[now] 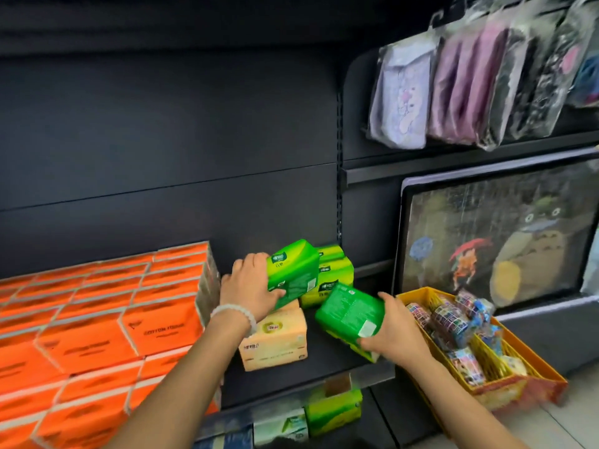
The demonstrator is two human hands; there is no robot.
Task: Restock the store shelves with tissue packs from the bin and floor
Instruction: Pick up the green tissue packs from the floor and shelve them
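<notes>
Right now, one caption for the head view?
Left hand and right hand each hold a green tissue pack over the shelf.

One green tissue pack (pixel 292 273) tilts above a beige pack (pixel 274 340) that lies on the dark shelf (pixel 324 354). A second green pack (pixel 351 315) tilts just right of it, over the shelf's front. Yellow-green packs (pixel 334 277) stand stacked behind, against the back panel. Orange packs (pixel 97 319) fill the shelf's left side in stacked rows.
</notes>
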